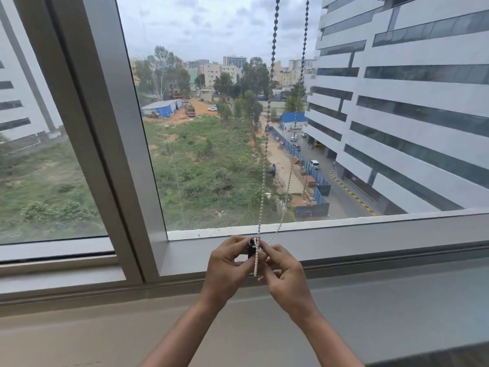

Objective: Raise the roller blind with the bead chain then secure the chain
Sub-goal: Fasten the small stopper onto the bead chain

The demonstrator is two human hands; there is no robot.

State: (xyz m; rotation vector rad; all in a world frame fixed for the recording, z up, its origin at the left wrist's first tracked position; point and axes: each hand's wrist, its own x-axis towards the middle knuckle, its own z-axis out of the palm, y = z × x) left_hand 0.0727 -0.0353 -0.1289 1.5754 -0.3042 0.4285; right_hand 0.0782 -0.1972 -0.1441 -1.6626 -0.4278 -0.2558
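Fingers of both hands pinch one bead chain at, seemingly, one black clip.

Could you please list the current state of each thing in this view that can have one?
Roller blind: out of view, so raised clear of the visible glass.
Bead chain: two strands hanging down to the hands, bottom loop dangling between them.
Black clip: at the window frame, chain laid against it.
Left hand: holds the clip.
Right hand: pinches the chain.
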